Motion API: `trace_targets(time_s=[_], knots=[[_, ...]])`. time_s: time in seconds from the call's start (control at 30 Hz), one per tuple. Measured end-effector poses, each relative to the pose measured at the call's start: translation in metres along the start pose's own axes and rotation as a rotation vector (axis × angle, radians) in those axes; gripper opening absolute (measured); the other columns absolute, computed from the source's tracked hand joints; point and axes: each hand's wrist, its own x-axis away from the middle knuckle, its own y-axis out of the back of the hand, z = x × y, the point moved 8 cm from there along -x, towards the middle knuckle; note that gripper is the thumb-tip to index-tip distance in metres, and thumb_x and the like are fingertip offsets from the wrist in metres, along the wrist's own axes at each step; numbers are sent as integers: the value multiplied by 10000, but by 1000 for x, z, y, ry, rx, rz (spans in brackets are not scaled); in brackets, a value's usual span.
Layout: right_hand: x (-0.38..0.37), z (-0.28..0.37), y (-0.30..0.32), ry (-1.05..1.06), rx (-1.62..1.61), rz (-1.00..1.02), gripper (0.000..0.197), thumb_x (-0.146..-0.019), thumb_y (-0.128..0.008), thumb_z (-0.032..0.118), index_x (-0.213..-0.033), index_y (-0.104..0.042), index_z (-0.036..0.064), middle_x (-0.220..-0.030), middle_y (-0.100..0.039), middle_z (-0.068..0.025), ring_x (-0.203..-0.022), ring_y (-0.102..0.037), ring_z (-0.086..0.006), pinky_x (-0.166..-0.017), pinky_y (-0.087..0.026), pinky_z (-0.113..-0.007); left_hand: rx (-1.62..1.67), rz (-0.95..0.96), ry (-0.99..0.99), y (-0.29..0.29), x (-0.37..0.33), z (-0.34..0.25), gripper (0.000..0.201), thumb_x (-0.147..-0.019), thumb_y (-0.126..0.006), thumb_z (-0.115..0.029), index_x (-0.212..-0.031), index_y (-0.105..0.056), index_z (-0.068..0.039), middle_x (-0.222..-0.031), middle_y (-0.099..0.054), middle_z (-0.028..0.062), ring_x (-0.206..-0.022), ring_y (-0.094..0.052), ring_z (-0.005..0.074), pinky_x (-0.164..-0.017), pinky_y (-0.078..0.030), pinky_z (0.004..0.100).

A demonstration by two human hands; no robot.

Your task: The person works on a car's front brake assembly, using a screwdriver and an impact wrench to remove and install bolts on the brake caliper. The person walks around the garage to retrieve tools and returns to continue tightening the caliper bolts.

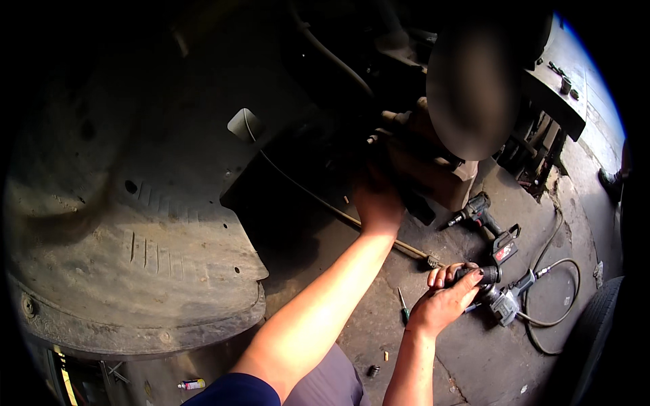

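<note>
My left hand (378,203) reaches into deep shadow under the vehicle, below a rusty brown metal part (450,172). Its fingers are lost in the dark, so their grip does not show. A short dark bar (420,208) lies just beside it. Lower right, my right hand (440,308) has its fingers and thumb wrapped round a black cylindrical part (484,273) with a ridged rim. Close beyond that hand a grey air impact wrench (504,306) lies on the floor. A cordless impact wrench (481,215) with a battery lies farther up.
A large dusty curved panel (183,271) fills the left. A wooden-handled brush or rod (409,250) passes under my left wrist. A screwdriver (404,308), a small socket (374,371), a hose (579,281), a tyre (596,331) and a spray can (193,384) lie around. Another person's shoe (609,179) shows far right.
</note>
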Motion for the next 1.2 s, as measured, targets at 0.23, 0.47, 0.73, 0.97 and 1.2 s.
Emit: trace_targets(time_s=[0.23, 0.47, 0.73, 0.97, 1.2], knots=[[14, -20, -6, -137, 16, 134, 319, -1129, -458, 420, -1101, -450, 102, -782, -428, 13, -626, -393, -75, -554, -371, -250, -66, -43, -101, -7, 14, -7, 445, -1136, -422, -349, -1227, -619, 38, -1106, -681, 160, -960, -618, 195, -852, -494, 343], [18, -25, -12, -180, 44, 148, 310, -1133, -451, 410, -1098, -447, 101, -765, -425, 6, -616, -395, -83, -547, -388, -261, 46, -54, -17, 1, 5, -14, 477, -1113, -416, -317, -1139, -675, 82, -1123, -685, 336, -1065, -655, 491, -874, -514, 487], [35, -40, -41, -168, 344, 332, 266, -1129, -476, 302, -1213, -474, 49, -813, -511, -24, -657, -464, -55, -561, -389, -237, 130, -60, 24, -6, 7, -7, 489, -1125, -410, -326, -1131, -683, 80, -1146, -696, 309, -1090, -662, 398, -910, -498, 417], [3, 63, -9, 293, 41, 38, 415, -1136, -371, 476, -1080, -483, 81, -755, -409, 17, -587, -378, -75, -520, -360, -236, 68, -15, -36, 9, 5, -20, 454, -1133, -412, -323, -1247, -621, 63, -1202, -682, 250, -1072, -657, 314, -931, -493, 388], [35, -19, -10, 205, 739, 272, 420, -1139, -385, 415, -1001, -539, 50, -760, -529, -55, -638, -485, -170, -578, -398, -293, 202, 64, -38, -5, 10, -3, 408, -1133, -446, -290, -1351, -564, 35, -1278, -659, 190, -1120, -627, 237, -970, -479, 346]])
